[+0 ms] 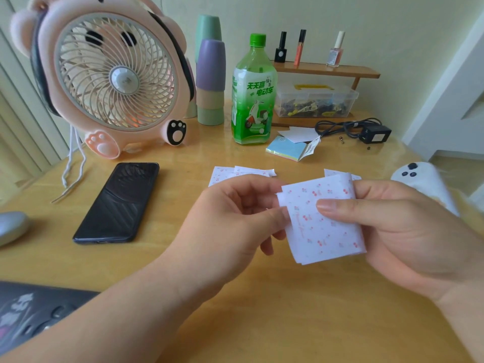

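Paper (323, 226) hangs above the worktop (262, 310), pinched at opposite edges by left grip (230, 213) and right grip (408, 231), likely for folding.

Daylit pale yellow wall (366, 27) behind a wooden table (262, 310).

Both forearms are bare to the frame's edge. The left hand (230, 216) and right hand (413, 231) have short, plain nails. At lower left, dark cloth (31, 310) with pale print may be the person's clothing.
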Available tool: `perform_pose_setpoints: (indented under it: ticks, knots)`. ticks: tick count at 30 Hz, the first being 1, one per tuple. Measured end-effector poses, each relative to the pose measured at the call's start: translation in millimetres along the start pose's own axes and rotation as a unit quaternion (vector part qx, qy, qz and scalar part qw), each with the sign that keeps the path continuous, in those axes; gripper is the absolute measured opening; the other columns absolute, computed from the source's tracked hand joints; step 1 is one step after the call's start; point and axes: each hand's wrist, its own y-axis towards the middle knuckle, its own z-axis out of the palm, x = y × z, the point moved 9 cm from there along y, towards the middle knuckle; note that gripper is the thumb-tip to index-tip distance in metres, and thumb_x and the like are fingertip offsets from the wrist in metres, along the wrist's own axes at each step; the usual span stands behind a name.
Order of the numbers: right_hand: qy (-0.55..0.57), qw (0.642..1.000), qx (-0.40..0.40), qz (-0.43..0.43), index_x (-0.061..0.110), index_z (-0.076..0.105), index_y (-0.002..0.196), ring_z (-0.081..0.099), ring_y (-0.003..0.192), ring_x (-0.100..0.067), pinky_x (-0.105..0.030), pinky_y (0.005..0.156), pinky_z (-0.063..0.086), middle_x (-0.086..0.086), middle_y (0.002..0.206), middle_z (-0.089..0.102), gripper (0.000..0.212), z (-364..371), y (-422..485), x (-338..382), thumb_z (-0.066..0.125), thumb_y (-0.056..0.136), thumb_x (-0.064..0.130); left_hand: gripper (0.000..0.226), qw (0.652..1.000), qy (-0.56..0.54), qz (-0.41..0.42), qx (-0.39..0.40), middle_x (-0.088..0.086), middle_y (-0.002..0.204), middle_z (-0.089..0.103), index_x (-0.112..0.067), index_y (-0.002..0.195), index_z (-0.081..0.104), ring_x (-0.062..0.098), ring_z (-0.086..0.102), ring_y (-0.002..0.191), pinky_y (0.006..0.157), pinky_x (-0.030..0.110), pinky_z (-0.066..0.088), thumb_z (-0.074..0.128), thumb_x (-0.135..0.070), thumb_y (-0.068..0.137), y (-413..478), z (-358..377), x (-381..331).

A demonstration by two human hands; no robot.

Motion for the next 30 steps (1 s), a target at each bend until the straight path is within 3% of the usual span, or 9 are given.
perform_pose_setpoints:
  ticks: [4,6,9,11,15,18,22,26,30]
  knots:
    - [0.024,0.999,0.016,0.018,-0.005,0.074,0.111,0.071,0.110,-0.036,-0.037,0.085,0.061,-0.024,0.118,0.072,0.040,3,-2,2,0.069,0.072,0.002,0.019,0.996,-0.084,-0.010,0.013,0.011,0.076,0.068,-0.011,0.093,0.077,0.017,0.055,0.054,0.050,0.023,0.044,0.074,-0.007,0.075,1,2,2]
    - [0.052,0.998,-0.004,0.027,-0.006,0.074,0.110,0.072,0.107,-0.034,-0.032,0.077,0.061,-0.023,0.117,0.072,0.046,0,-3,2,0.069,0.066,0.008,0.017,0.994,-0.105,0.000,0.018,0.008,0.074,0.068,-0.014,0.090,0.079,0.016,0.055,0.053,0.050,0.024,0.045,0.074,-0.005,0.076,1,3,-1]
    - [0.085,0.996,0.018,0.024,-0.009,0.069,0.119,0.068,0.115,-0.037,-0.041,0.090,0.058,-0.025,0.119,0.070,0.045,5,0,2,0.062,0.075,-0.002,0.017,0.995,-0.101,0.017,0.018,0.010,0.076,0.069,-0.012,0.091,0.079,0.018,0.056,0.056,0.052,0.025,0.048,0.074,-0.004,0.077,1,3,-4]
    - [0.090,0.995,0.033,0.026,-0.007,0.067,0.123,0.064,0.120,-0.042,-0.050,0.101,0.053,-0.025,0.120,0.069,0.046,8,0,2,0.058,0.079,0.002,0.019,0.994,-0.108,0.019,0.023,0.012,0.077,0.069,-0.012,0.092,0.079,0.019,0.059,0.057,0.053,0.025,0.049,0.075,-0.003,0.076,0,4,-5]
    - [0.085,0.996,0.018,0.035,-0.007,0.072,0.113,0.068,0.112,-0.043,-0.046,0.094,0.057,-0.026,0.116,0.071,0.046,6,-4,3,0.062,0.071,0.005,0.024,0.989,-0.139,0.014,0.046,0.009,0.075,0.068,-0.015,0.092,0.081,0.020,0.061,0.059,0.054,0.025,0.050,0.073,0.000,0.076,-1,9,-8]
    - [0.081,0.996,0.012,0.039,-0.010,0.072,0.111,0.067,0.113,-0.045,-0.053,0.104,0.048,-0.027,0.117,0.071,0.048,4,-5,4,0.061,0.068,0.011,0.027,0.985,-0.154,0.014,0.076,0.005,0.073,0.068,-0.016,0.093,0.081,0.018,0.061,0.059,0.054,0.025,0.051,0.076,0.003,0.075,-2,14,-11]
    - [0.139,0.983,0.117,0.035,-0.012,0.069,0.115,0.069,0.110,-0.037,-0.038,0.088,0.059,-0.026,0.116,0.069,0.041,23,-5,9,0.059,0.080,0.007,0.029,0.980,-0.169,0.024,0.102,0.004,0.076,0.068,-0.017,0.099,0.081,0.017,0.062,0.060,0.056,0.024,0.051,0.077,-0.005,0.073,-3,17,-15]
    - [0.216,0.957,0.191,0.034,-0.019,0.054,0.129,0.062,0.117,-0.040,-0.039,0.096,0.053,-0.031,0.122,0.060,0.039,32,-6,13,0.050,0.095,-0.001,0.028,0.985,-0.147,0.027,0.090,0.000,0.076,0.068,-0.022,0.097,0.082,0.015,0.060,0.060,0.056,0.025,0.046,0.079,-0.014,0.070,-3,15,-14]
    - [0.154,0.976,0.152,0.016,-0.014,0.064,0.122,0.065,0.114,-0.039,-0.038,0.093,0.056,-0.029,0.123,0.065,0.047,21,-4,10,0.068,0.080,0.007,0.026,0.985,-0.147,0.028,0.085,-0.001,0.074,0.068,-0.023,0.093,0.082,0.015,0.058,0.059,0.056,0.025,0.046,0.079,-0.015,0.068,-3,14,-15]
